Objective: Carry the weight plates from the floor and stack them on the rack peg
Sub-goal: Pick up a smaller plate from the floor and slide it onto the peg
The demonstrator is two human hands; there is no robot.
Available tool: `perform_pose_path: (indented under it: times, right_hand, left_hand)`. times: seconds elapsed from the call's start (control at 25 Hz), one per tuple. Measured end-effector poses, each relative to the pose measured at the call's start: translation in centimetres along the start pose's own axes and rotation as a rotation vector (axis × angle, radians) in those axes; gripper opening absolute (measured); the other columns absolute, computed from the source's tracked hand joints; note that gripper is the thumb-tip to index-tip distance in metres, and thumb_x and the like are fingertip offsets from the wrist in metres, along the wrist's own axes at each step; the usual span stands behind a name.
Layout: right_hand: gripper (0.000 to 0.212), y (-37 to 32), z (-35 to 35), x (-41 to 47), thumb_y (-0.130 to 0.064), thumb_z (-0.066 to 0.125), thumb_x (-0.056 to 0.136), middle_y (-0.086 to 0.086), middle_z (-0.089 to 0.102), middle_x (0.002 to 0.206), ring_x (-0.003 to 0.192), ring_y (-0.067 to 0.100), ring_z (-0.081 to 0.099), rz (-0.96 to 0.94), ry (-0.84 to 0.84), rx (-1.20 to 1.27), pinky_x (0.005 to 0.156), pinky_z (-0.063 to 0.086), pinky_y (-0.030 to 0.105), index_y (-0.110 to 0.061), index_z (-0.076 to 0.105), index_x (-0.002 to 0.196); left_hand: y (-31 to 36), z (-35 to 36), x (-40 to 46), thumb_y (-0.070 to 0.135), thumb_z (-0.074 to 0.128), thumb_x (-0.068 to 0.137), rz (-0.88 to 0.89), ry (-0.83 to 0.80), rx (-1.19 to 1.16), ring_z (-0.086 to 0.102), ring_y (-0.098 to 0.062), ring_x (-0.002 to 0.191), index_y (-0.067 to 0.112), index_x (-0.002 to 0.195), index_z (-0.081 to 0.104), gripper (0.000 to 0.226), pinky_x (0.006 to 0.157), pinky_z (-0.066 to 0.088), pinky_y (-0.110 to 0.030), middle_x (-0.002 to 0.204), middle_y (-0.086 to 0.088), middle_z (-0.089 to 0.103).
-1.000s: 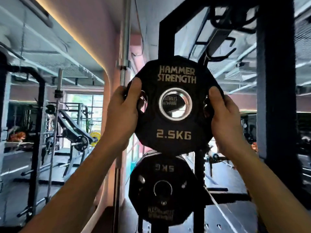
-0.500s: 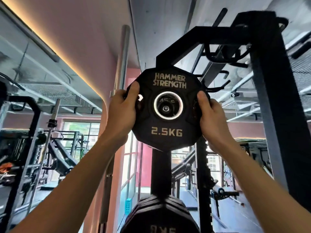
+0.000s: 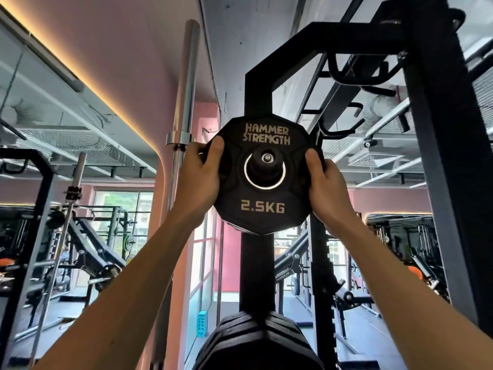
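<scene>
A black 2.5 kg weight plate (image 3: 262, 209) with gold lettering is held up high against the black rack upright (image 3: 257, 263). The rack peg (image 3: 265, 160) pokes through the plate's steel-ringed centre hole. My left hand (image 3: 198, 180) grips the plate's left edge, thumb on its face. My right hand (image 3: 324, 185) grips the right edge the same way. Below, a stack of black plates (image 3: 261, 340) hangs on a lower peg of the same upright.
A steel barbell (image 3: 184, 108) stands upright just left of the rack. A thick black rack post (image 3: 450, 182) rises at the right, with hooks (image 3: 344, 129) behind the plate. Benches and other racks fill the gym floor on both sides.
I raised the plate from in front of the lower stack up to the higher peg. The peg end, seen behind the hole before, now sticks through it.
</scene>
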State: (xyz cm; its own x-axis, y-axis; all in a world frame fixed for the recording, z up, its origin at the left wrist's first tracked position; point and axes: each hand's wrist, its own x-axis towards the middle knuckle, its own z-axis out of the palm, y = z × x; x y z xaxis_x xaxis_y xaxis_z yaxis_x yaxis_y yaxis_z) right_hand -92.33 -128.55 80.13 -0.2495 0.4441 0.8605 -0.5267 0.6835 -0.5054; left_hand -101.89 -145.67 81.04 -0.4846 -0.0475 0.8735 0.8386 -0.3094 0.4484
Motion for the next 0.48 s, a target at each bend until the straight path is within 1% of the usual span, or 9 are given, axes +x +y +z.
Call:
perform_pose_path:
  times: [0.08,0.16,0.24,0.28,0.32,0.36,0.4,0.44,0.48]
  right_hand:
    - [0.055,0.3,-0.1,0.1,-0.066,0.038,0.093,0.000,0.067,0.100,0.097,0.019,0.065,-0.008,-0.005,-0.022,0.093,0.052,0.049,-0.016,0.057,0.107]
    - [0.049,-0.1,-0.3,-0.1,-0.060,0.036,0.098,-0.003,0.063,0.099,0.100,0.020,0.063,0.007,-0.015,-0.068,0.090,0.050,0.042,-0.016,0.055,0.107]
    - [0.052,-0.9,-0.4,-0.5,-0.058,0.032,0.099,0.000,0.059,0.104,0.107,0.025,0.059,0.032,-0.033,-0.203,0.085,0.044,0.036,-0.014,0.054,0.116]
    - [0.056,-1.4,-0.5,-0.8,-0.058,0.032,0.099,0.006,0.056,0.112,0.111,0.029,0.056,0.024,0.002,-0.324,0.085,0.042,0.036,-0.011,0.051,0.122]
    - [0.056,-1.9,-0.8,-1.2,-0.058,0.035,0.099,0.010,0.051,0.120,0.114,0.033,0.053,-0.014,0.087,-0.452,0.085,0.041,0.038,-0.010,0.048,0.126]
    - [0.053,-2.7,-1.1,-1.6,-0.056,0.040,0.098,0.012,0.048,0.124,0.114,0.033,0.051,-0.080,0.188,-0.531,0.083,0.039,0.039,-0.011,0.045,0.126]
    - [0.048,-3.5,-1.5,-2.0,-0.054,0.044,0.097,0.010,0.050,0.121,0.111,0.032,0.052,-0.154,0.253,-0.531,0.080,0.039,0.037,-0.013,0.045,0.122]
    - [0.041,-4.4,-1.8,-2.2,-0.051,0.045,0.097,0.007,0.055,0.113,0.104,0.029,0.054,-0.206,0.253,-0.496,0.078,0.040,0.037,-0.014,0.047,0.114]
    - [0.036,-5.1,-1.8,-2.3,-0.049,0.044,0.098,0.004,0.059,0.103,0.097,0.027,0.057,-0.217,0.200,-0.463,0.077,0.043,0.038,-0.015,0.049,0.107]
  left_hand:
    - [-0.6,-0.1,0.3,0.055,0.043,0.097,0.000,-0.011,0.046,0.059,-0.009,0.083,0.014,0.110,0.053,0.044,0.070,0.043,-0.027,0.090,0.006,0.060]
    - [-0.4,-0.2,0.4,0.055,0.040,0.098,0.002,-0.043,0.123,0.060,-0.014,0.091,0.016,0.111,0.053,0.043,0.071,0.041,-0.029,0.095,0.007,0.060]
    - [0.3,-0.3,-0.1,0.054,0.037,0.099,0.025,-0.040,0.305,0.058,-0.021,0.098,0.017,0.114,0.052,0.042,0.073,0.038,-0.030,0.102,0.002,0.059]
    - [0.6,-0.4,-0.3,0.053,0.037,0.099,0.073,0.026,0.472,0.056,-0.024,0.103,0.018,0.116,0.051,0.041,0.076,0.038,-0.031,0.108,-0.002,0.057]
    - [1.0,-0.7,-0.5,0.051,0.039,0.098,0.144,0.130,0.633,0.053,-0.028,0.107,0.019,0.117,0.051,0.039,0.078,0.038,-0.033,0.114,-0.006,0.054]
    - [1.6,-1.0,-0.8,0.049,0.043,0.097,0.216,0.237,0.713,0.052,-0.030,0.107,0.019,0.116,0.052,0.036,0.079,0.039,-0.036,0.114,-0.009,0.054]
    - [2.3,-1.4,-0.9,0.046,0.045,0.096,0.263,0.288,0.696,0.053,-0.030,0.103,0.018,0.110,0.052,0.032,0.078,0.041,-0.037,0.109,-0.008,0.056]
    - [2.9,-1.5,-1.0,0.044,0.046,0.096,0.271,0.268,0.630,0.055,-0.028,0.094,0.017,0.102,0.052,0.028,0.073,0.041,-0.035,0.097,-0.004,0.059]
    - [3.4,-1.4,-1.0,0.043,0.045,0.096,0.243,0.204,0.561,0.055,-0.024,0.083,0.016,0.095,0.051,0.028,0.068,0.039,-0.033,0.085,0.000,0.058]
